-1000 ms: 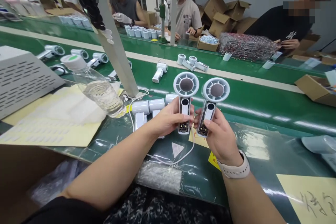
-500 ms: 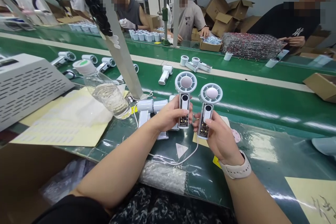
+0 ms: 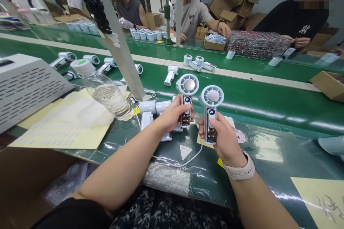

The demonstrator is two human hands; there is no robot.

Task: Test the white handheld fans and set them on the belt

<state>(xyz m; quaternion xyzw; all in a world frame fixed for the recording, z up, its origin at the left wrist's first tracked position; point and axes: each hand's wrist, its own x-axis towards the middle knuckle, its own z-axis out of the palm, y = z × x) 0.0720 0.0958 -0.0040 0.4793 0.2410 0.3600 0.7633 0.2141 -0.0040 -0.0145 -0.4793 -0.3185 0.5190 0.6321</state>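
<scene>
My left hand (image 3: 174, 113) is wrapped round the handle of a pale blue handheld fan (image 3: 189, 85), its thumb on the front. My right hand (image 3: 224, 132) grips a second handheld fan (image 3: 212, 96) the same way, slightly lower and to the right. Both fans are upright with their round grilles facing me. Each handle is uncovered at the front, showing a circuit board and a small round display lit with "20". Behind my left hand, several more fans (image 3: 147, 106) lie on the bench, partly hidden. A white cable (image 3: 185, 164) loops below the fans.
A water bottle (image 3: 107, 96) leans beside a grey vented box (image 3: 34, 82) at the left. Beyond runs a green conveyor (image 3: 242, 86) carrying several fans. A slanted metal post (image 3: 126, 61) rises at centre left. Co-workers sit across the belt near a box of blue parts (image 3: 215, 44).
The round displays on both fans went from dark to lit with "20". The two fans have shifted slightly apart. Across the belt, a co-worker's arm has reached toward the box of blue parts.
</scene>
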